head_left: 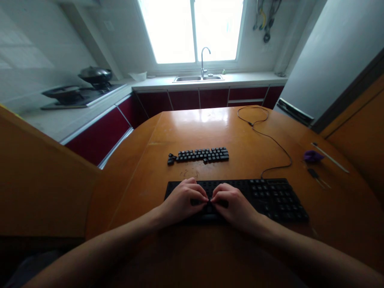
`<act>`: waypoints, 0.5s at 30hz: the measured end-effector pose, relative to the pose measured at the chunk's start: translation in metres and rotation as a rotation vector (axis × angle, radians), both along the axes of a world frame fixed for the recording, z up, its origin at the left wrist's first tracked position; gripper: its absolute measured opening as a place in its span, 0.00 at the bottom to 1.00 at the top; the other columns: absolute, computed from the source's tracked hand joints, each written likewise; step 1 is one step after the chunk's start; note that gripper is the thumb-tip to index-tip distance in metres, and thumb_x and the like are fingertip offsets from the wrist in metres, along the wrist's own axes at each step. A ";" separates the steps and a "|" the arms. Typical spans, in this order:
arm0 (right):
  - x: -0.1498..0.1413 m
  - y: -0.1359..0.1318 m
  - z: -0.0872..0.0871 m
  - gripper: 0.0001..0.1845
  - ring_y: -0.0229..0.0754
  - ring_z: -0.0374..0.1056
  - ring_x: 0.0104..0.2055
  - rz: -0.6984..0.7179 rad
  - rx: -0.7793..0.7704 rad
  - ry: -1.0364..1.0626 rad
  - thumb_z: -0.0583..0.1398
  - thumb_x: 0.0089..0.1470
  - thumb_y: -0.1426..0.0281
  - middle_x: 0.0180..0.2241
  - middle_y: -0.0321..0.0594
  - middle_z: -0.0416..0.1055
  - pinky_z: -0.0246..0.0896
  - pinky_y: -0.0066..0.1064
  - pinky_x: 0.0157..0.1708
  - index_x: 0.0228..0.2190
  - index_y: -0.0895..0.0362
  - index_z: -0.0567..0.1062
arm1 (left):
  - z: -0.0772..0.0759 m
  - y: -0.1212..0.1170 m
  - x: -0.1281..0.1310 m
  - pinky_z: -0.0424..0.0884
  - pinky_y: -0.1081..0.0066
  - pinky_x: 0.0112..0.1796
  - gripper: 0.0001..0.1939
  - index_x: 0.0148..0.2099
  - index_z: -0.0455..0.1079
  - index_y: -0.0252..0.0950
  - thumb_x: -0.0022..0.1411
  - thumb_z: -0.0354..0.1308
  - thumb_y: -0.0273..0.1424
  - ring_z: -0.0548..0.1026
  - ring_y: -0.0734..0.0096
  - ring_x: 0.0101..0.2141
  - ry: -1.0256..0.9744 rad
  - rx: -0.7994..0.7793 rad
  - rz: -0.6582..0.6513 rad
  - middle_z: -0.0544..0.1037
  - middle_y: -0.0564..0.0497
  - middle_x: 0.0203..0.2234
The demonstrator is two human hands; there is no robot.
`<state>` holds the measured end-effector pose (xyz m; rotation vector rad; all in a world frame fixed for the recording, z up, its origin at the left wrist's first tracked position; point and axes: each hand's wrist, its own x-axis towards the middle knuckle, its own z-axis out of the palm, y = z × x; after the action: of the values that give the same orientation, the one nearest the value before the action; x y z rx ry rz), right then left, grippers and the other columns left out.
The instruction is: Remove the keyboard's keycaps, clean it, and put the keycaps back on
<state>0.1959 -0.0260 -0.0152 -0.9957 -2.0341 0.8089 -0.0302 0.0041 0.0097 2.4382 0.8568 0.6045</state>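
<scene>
A black keyboard point(279, 200) lies on the wooden table in front of me, with number-pad keys still on its right side. Much of its left and middle part looks stripped of keycaps, though my hands cover some of it. My left hand point(186, 198) is closed in a pinch over the middle of the board. Facing it, my right hand point(235, 204) pinches too, and the fingertips of both almost meet at a small dark keycap point(209, 202). Beyond the keyboard, loose black keycaps point(202, 155) are laid out in close rows.
A cable point(279, 148) runs from the keyboard to the far right of the table point(144, 168). At the right lie a purple cloth-like bundle point(313, 156), a thin white stick point(331, 158) and a small dark tool with wire loops point(313, 173). Counters, sink point(189, 79) and stove stand behind.
</scene>
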 end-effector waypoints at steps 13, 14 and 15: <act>0.002 0.000 0.006 0.09 0.42 0.68 0.40 0.074 0.134 -0.168 0.59 0.59 0.77 0.37 0.43 0.74 0.67 0.33 0.41 0.29 0.56 0.77 | 0.007 -0.001 -0.003 0.66 0.61 0.45 0.08 0.39 0.81 0.45 0.68 0.59 0.34 0.71 0.63 0.42 0.175 0.135 -0.076 0.81 0.50 0.40; 0.003 -0.001 0.008 0.09 0.42 0.68 0.41 0.081 0.147 -0.204 0.58 0.59 0.77 0.37 0.43 0.74 0.67 0.33 0.42 0.30 0.56 0.77 | 0.008 -0.001 -0.004 0.66 0.61 0.46 0.08 0.41 0.81 0.46 0.68 0.59 0.34 0.71 0.63 0.42 0.190 0.145 -0.091 0.81 0.50 0.41; 0.003 -0.002 0.010 0.09 0.43 0.67 0.41 0.081 0.162 -0.247 0.58 0.60 0.76 0.38 0.43 0.73 0.67 0.34 0.42 0.31 0.56 0.77 | 0.009 -0.001 -0.005 0.66 0.61 0.46 0.09 0.42 0.81 0.46 0.68 0.58 0.34 0.70 0.62 0.43 0.203 0.153 -0.105 0.80 0.49 0.41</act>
<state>0.1991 -0.0282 -0.0053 -0.9649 -2.3224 0.5731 -0.0355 0.0031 0.0188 2.7002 0.7794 0.4019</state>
